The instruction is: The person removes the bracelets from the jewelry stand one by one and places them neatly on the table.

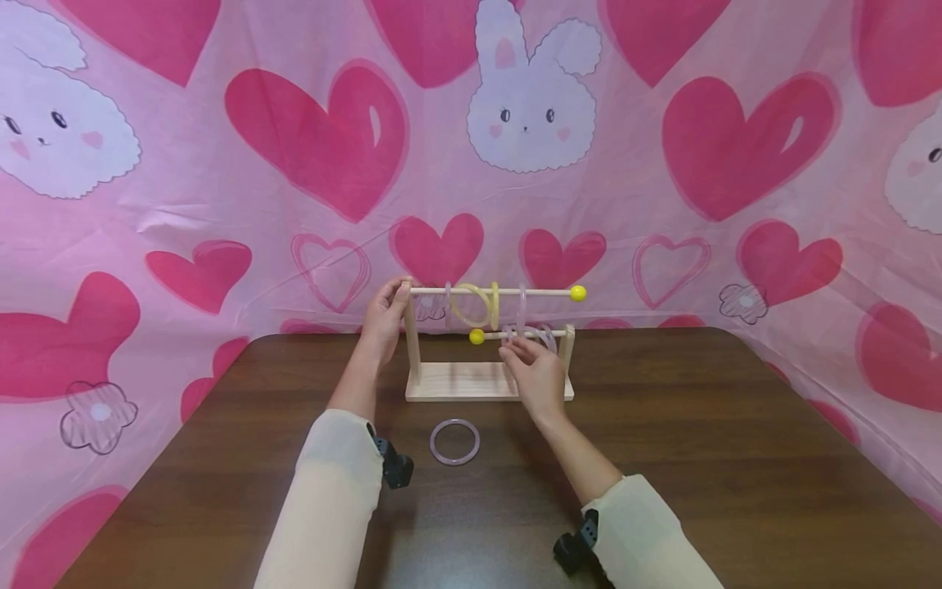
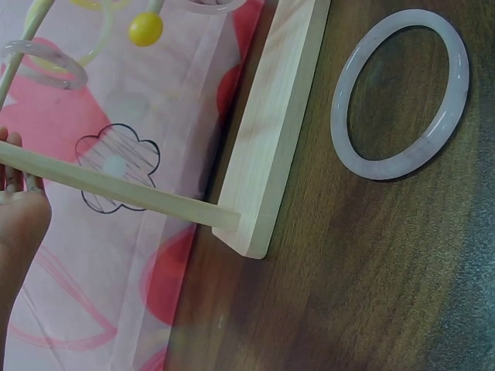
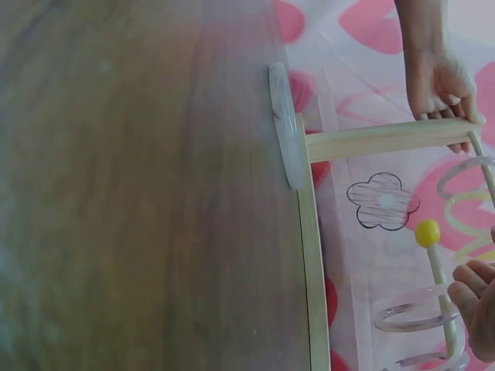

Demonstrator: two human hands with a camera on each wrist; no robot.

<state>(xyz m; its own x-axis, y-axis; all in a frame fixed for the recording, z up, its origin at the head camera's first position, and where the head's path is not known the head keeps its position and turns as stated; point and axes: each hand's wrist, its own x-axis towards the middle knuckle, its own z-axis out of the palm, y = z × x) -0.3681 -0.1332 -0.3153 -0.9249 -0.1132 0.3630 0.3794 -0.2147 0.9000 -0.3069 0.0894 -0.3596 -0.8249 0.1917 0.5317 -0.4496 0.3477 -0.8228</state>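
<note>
A wooden bangle stand [image 1: 459, 384] with two rods, each tipped by a yellow ball, stands on the table. My left hand [image 1: 383, 323] grips the top of its left post. At the lower rod, my right hand [image 1: 537, 376] pinches a pale translucent bangle [image 3: 402, 327] that encircles the rod near its ball; the fingers partly cover it in the head view. More pale bangles hang on that rod toward the right post. The upper rod carries yellow bangles [image 1: 495, 307] between pale purple ones [image 1: 522, 307]. One pale purple bangle [image 2: 459, 73] lies flat on the table before the stand.
The brown wooden table [image 1: 736, 458] extends around the stand on both sides. Behind it hangs a pink cloth [image 1: 441, 188] printed with hearts and rabbits. A small black camera [image 1: 397, 469] is strapped to each wrist.
</note>
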